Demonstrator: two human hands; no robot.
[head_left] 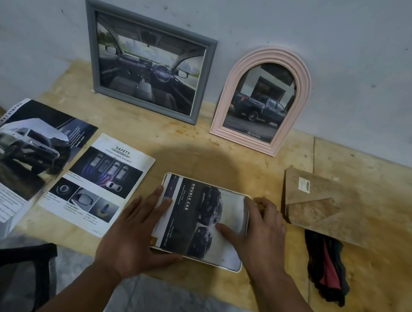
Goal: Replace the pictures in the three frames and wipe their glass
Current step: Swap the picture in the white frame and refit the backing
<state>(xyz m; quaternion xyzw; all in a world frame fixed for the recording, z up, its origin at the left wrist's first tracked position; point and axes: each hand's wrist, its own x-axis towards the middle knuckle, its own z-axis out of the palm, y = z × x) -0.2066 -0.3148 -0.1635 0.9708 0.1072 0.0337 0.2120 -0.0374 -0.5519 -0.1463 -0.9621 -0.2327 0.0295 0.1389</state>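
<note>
A small white frame (239, 267) lies flat near the board's front edge, with a "Double Cab" car picture (192, 219) lying on it. My left hand (135, 232) rests flat on the picture's left side, fingers straight, thumb along the frame's near edge. My right hand (260, 230) holds the frame's right edge, its thumb pressing on the picture. A grey rectangular frame (91, 46) with a car-interior picture and a pink arched frame (303, 90) with a pickup picture lean upright against the wall.
An open car brochure (18, 153) and a loose "Safety" page (100, 184) lie to the left on the plywood board (199, 155). A brown backing board (323, 209) and a dark red-and-black cloth (326, 269) lie to the right. A black chair (3, 276) stands at lower left.
</note>
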